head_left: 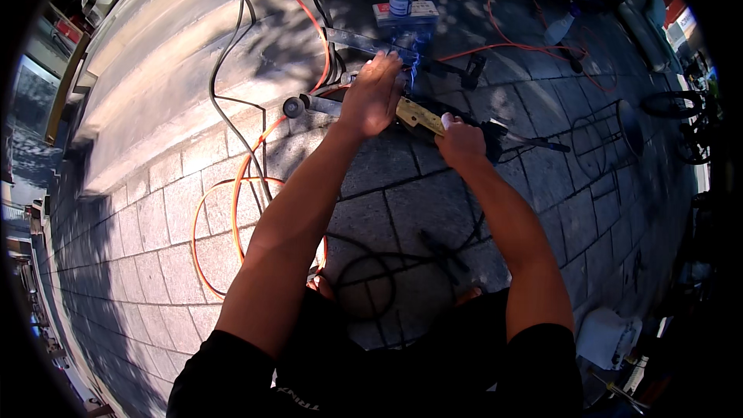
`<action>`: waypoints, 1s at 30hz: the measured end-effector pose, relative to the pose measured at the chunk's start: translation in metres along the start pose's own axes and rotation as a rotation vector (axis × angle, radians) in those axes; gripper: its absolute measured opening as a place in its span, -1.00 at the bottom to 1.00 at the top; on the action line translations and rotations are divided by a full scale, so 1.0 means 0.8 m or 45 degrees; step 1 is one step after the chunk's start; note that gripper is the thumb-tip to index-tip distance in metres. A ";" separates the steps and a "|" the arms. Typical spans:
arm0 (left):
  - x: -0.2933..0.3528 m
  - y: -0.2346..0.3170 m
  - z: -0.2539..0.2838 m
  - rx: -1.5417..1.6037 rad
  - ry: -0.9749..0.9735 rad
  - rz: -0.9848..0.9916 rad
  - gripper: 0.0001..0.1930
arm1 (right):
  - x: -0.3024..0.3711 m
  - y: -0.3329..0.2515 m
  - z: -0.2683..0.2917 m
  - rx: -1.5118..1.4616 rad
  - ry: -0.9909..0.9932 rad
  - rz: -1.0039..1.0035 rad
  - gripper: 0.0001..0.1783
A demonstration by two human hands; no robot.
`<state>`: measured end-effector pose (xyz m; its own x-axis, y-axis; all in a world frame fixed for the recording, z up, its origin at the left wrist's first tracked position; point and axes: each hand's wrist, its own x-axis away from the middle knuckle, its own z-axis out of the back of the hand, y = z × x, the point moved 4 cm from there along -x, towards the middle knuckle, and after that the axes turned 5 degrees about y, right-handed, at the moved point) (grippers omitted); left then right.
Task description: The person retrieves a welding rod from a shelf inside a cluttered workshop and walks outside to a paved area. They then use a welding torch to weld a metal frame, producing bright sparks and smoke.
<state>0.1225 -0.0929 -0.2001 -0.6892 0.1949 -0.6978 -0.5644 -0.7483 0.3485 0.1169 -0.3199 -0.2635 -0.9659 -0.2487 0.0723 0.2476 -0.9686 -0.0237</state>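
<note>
A yellow bar with dark holes (419,118) lies slantwise over a low dark metal assembly in front of me. My right hand (463,142) is closed around its near right end, thumb on top. My left hand (373,94) rests at the bar's other end, fingers stretched out away from me; its palm side is hidden. A grey metal tube with a round end (294,107) sticks out to the left beneath my left wrist. Beyond my fingers runs a flat metal bar (360,40), beside a bluish haze. The assembly's middle is hidden by my hands.
A small bottle (401,0) stands on a red-and-white box (426,10) at the far side. Orange hose (236,213) and black cables (213,81) trail along the left steps. More black cable (395,259) loops near my feet. A metal frame (607,139) lies on the right paving.
</note>
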 end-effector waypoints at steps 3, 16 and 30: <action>0.001 0.005 -0.005 0.024 0.019 -0.012 -0.55 | 0.002 -0.002 0.005 0.002 0.005 -0.004 -0.43; 0.004 0.012 -0.012 -0.013 0.021 -0.009 -0.52 | 0.001 0.001 0.001 0.013 0.030 0.002 -0.40; -0.007 0.021 -0.006 0.016 -0.002 0.020 -0.56 | 0.003 0.004 -0.006 -0.016 0.101 0.076 -0.48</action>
<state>0.1189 -0.1100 -0.1935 -0.6989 0.1841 -0.6911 -0.5590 -0.7434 0.3673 0.1149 -0.3236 -0.2680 -0.9526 -0.3041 -0.0086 0.3042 -0.9518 -0.0384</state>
